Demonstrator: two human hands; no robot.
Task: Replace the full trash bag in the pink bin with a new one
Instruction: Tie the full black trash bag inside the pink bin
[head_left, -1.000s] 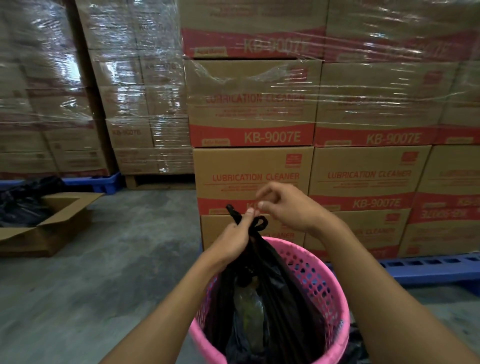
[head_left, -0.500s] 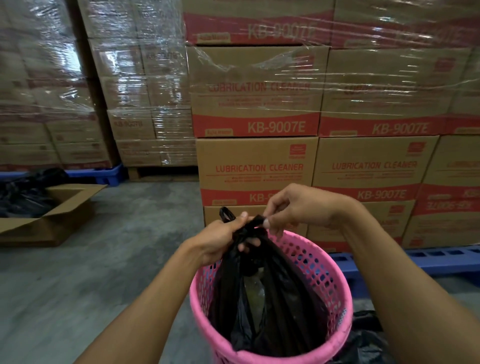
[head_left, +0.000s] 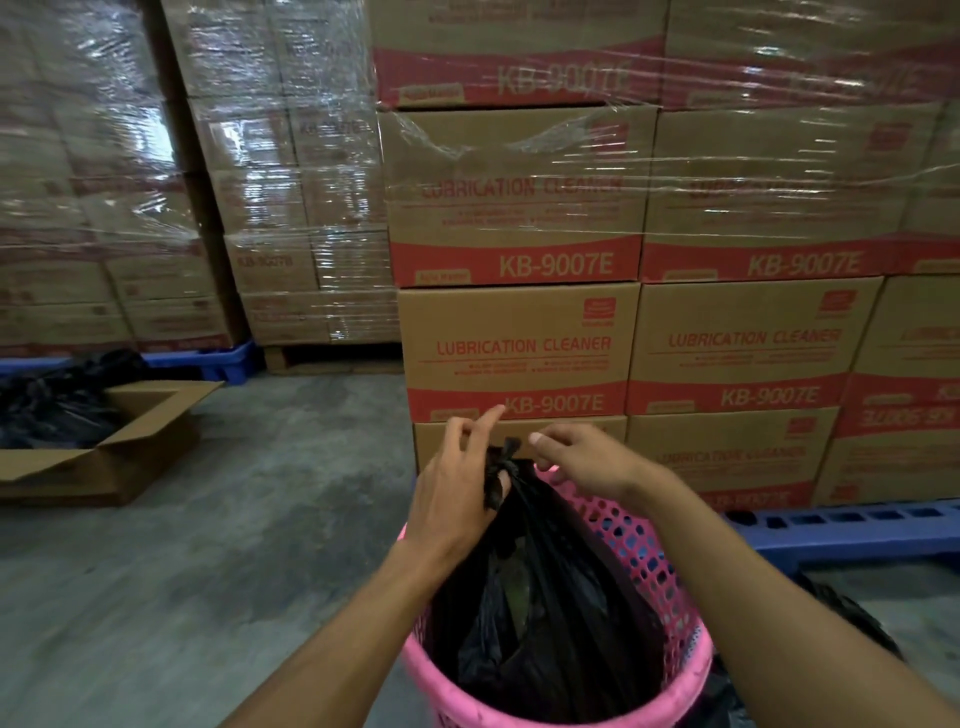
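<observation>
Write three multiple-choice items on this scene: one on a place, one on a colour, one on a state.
1. Where is the open box?
A. floor, left of the bin
B. inside the bin
C. atop the stacked cartons

2. What colour is the bin?
A. blue
B. pink
C. green

3. What state is the bag in?
A. lying on the floor
B. spread wide open
C. gathered at the neck, in the bin

Answers:
1 A, it sits on the concrete at far left.
2 B, its mesh wall is pink.
3 C, the left hand grips the bunched top; the right hand is off it.
</observation>
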